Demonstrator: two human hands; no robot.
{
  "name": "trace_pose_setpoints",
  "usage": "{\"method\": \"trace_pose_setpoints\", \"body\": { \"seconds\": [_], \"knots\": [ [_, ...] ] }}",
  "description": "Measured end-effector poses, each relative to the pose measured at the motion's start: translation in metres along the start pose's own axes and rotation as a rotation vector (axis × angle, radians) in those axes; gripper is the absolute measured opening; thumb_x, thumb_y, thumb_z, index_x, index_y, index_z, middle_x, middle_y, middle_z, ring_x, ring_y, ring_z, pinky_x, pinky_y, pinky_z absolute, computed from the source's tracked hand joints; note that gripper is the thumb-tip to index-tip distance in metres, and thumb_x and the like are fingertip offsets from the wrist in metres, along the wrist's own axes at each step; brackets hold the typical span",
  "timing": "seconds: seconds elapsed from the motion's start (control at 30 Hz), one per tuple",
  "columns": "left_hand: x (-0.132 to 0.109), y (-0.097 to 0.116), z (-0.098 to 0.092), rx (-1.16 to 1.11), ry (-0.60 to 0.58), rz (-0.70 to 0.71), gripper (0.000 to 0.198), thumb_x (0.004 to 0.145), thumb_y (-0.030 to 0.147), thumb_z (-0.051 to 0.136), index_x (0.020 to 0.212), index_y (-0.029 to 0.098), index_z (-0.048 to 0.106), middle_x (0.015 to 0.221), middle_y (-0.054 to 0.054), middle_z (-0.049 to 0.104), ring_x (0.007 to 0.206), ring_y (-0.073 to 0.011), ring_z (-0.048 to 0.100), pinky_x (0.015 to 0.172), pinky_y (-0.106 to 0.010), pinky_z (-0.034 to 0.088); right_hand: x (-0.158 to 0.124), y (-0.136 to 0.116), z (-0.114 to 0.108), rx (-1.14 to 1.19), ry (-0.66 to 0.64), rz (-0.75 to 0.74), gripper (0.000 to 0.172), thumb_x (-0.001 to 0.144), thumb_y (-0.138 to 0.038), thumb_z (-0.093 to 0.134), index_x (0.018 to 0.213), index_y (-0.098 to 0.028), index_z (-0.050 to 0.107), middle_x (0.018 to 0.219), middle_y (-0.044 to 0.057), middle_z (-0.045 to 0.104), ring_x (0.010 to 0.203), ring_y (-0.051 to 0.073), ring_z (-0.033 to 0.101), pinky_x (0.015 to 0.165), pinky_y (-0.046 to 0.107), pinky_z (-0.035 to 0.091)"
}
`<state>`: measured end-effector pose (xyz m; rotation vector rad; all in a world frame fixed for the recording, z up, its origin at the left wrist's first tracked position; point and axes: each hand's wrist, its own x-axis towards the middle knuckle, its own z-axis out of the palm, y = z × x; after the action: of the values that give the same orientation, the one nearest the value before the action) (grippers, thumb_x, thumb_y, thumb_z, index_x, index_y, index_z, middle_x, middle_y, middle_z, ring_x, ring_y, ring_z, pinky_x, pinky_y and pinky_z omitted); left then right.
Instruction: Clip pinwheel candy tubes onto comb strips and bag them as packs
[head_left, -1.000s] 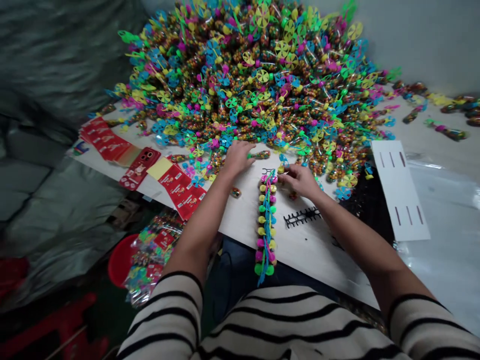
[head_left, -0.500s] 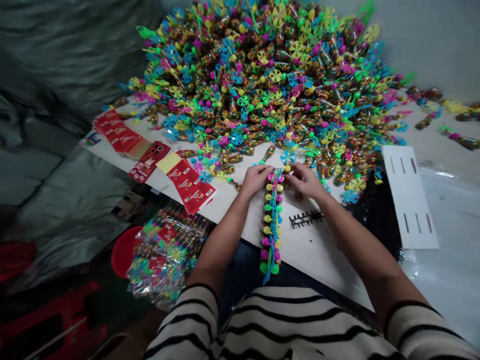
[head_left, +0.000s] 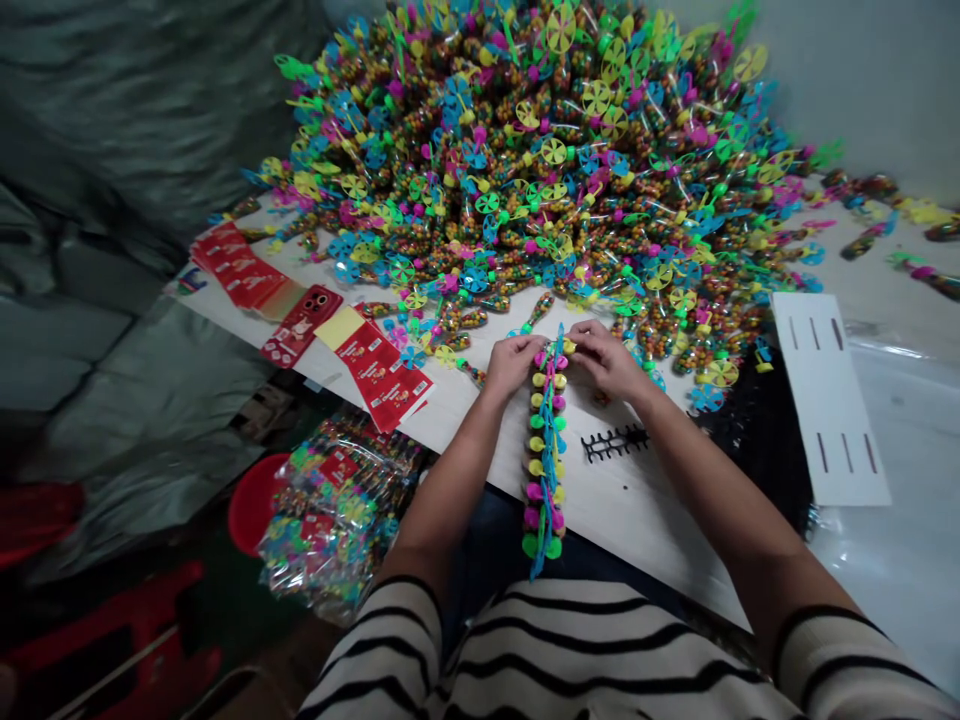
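**Both hands on the far end of the strip**

I see both hands together near the middle of the surface. My left hand [head_left: 514, 360] and right hand [head_left: 611, 360] are pinched from either side on the far end of the strip [head_left: 545, 450], a row of small toys with pink, yellow and green caps and a blue band down its middle. The fingertips are crowded over it, so I think both grip the strip itself, though the right may be on a single toy at its tip.

The strip runs straight from the hands towards the near edge of the surface, and its last toys hang over that edge above my lap.

Just past the hands begins the pile [head_left: 555, 170] of loose pinwheel toys, which covers the far half of the surface up to the wall.

A black rack [head_left: 616, 441] lies flat just right of the strip, under my right forearm, apart from both. A white slotted card [head_left: 829, 400] lies near the right edge.

Red labels [head_left: 382, 372] lie fanned out by the left part of the near edge, with a phone [head_left: 304, 322] just beyond them towards the left corner.

Below the surface on the left are a bag [head_left: 330, 510] of packed toys and, touching it, a red bucket [head_left: 251, 505].
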<state>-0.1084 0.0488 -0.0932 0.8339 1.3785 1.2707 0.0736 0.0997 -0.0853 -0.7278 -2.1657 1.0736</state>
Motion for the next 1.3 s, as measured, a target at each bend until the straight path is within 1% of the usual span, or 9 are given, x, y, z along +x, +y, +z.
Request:
{"method": "trace_pose_setpoints", "body": {
  "seconds": [0.3, 0.4, 0.57, 0.63, 0.8, 0.87, 1.07, 1.17, 1.3],
  "knots": [
    [-0.004, -0.006, 0.007, 0.037, -0.099, 0.006, 0.026, 0.076, 0.036, 0.061, 0.071, 0.013, 0.072, 0.062, 0.001, 0.063, 0.060, -0.0104, 0.053, 0.060, -0.021, 0.042, 0.002, 0.000, 0.002, 0.075, -0.089, -0.002, 0.039, 0.091, -0.051, 0.050, 0.112, -0.023, 0.066, 0.106, 0.009, 0.054, 0.106, 0.024, 0.052, 0.096, 0.041, 0.043],
    [0.006, 0.004, -0.005, 0.222, -0.202, 0.076, 0.035, 0.084, 0.040, 0.054, 0.072, 0.012, 0.072, 0.067, -0.001, 0.066, 0.064, -0.0124, 0.056, 0.063, -0.022, 0.044, 0.002, 0.000, -0.003, 0.045, -0.150, 0.014, 0.041, 0.091, -0.055, 0.048, 0.108, -0.023, 0.066, 0.103, 0.009, 0.057, 0.102, 0.024, 0.053, 0.093, 0.041, 0.044],
    [0.046, 0.026, -0.026, 0.801, -0.110, 0.364, 0.027, 0.090, 0.023, 0.047, 0.102, 0.018, 0.071, 0.103, -0.006, 0.069, 0.100, -0.0188, 0.059, 0.090, -0.029, 0.041, 0.003, 0.001, -0.010, 0.018, -0.138, 0.043, 0.036, 0.092, -0.051, 0.047, 0.104, -0.021, 0.064, 0.097, 0.008, 0.059, 0.094, 0.022, 0.055, 0.087, 0.039, 0.046],
    [0.061, 0.027, -0.026, 0.989, -0.160, 0.363, 0.027, 0.090, 0.025, 0.050, 0.109, 0.021, 0.069, 0.110, -0.006, 0.066, 0.107, -0.0207, 0.056, 0.092, -0.030, 0.040, 0.003, 0.000, -0.012, 0.006, -0.152, 0.040, 0.034, 0.092, -0.048, 0.048, 0.103, -0.021, 0.064, 0.098, 0.008, 0.060, 0.092, 0.022, 0.056, 0.085, 0.038, 0.047],
    [0.074, 0.025, -0.033, 0.996, -0.228, 0.370, 0.029, 0.088, 0.023, 0.052, 0.113, 0.024, 0.068, 0.107, -0.005, 0.065, 0.102, -0.0213, 0.058, 0.090, -0.029, 0.041, 0.001, 0.000, -0.019, -0.054, -0.123, 0.092, 0.030, 0.091, -0.044, 0.050, 0.104, -0.021, 0.064, 0.097, 0.008, 0.061, 0.087, 0.021, 0.058, 0.075, 0.035, 0.049],
    [0.071, 0.028, -0.051, 0.909, -0.146, 0.470, 0.036, 0.087, 0.016, 0.051, 0.118, 0.025, 0.066, 0.110, -0.005, 0.066, 0.104, -0.0204, 0.058, 0.091, -0.028, 0.042, -0.002, 0.001, -0.021, -0.074, -0.109, 0.096, 0.028, 0.091, -0.043, 0.051, 0.102, -0.021, 0.064, 0.095, 0.008, 0.062, 0.086, 0.021, 0.058, 0.076, 0.036, 0.049],
    [0.043, 0.048, -0.139, 0.840, 0.414, 0.526, 0.027, 0.086, 0.019, 0.050, 0.105, 0.019, 0.070, 0.106, -0.006, 0.070, 0.101, -0.0199, 0.060, 0.095, -0.032, 0.042, -0.008, 0.004, -0.021, -0.079, -0.081, 0.082, 0.028, 0.090, -0.043, 0.052, 0.103, -0.023, 0.066, 0.097, 0.008, 0.064, 0.093, 0.023, 0.059, 0.082, 0.039, 0.050],
    [0.028, 0.051, -0.166, 0.878, 0.478, 0.505, 0.024, 0.084, 0.019, 0.051, 0.096, 0.017, 0.071, 0.100, -0.006, 0.071, 0.097, -0.0191, 0.061, 0.091, -0.030, 0.044, -0.009, 0.004, -0.018, -0.073, -0.071, 0.079, 0.028, 0.090, -0.042, 0.053, 0.106, -0.024, 0.066, 0.099, 0.008, 0.064, 0.093, 0.024, 0.060, 0.082, 0.039, 0.050],
    [0.023, 0.045, -0.165, 0.921, 0.421, 0.468, 0.022, 0.082, 0.018, 0.052, 0.091, 0.017, 0.072, 0.097, -0.006, 0.072, 0.094, -0.0194, 0.062, 0.090, -0.031, 0.045, -0.010, 0.005, -0.015, -0.071, -0.056, 0.094, 0.027, 0.090, -0.040, 0.053, 0.107, -0.024, 0.066, 0.100, 0.007, 0.064, 0.093, 0.023, 0.060, 0.081, 0.037, 0.050]
  ]
}}
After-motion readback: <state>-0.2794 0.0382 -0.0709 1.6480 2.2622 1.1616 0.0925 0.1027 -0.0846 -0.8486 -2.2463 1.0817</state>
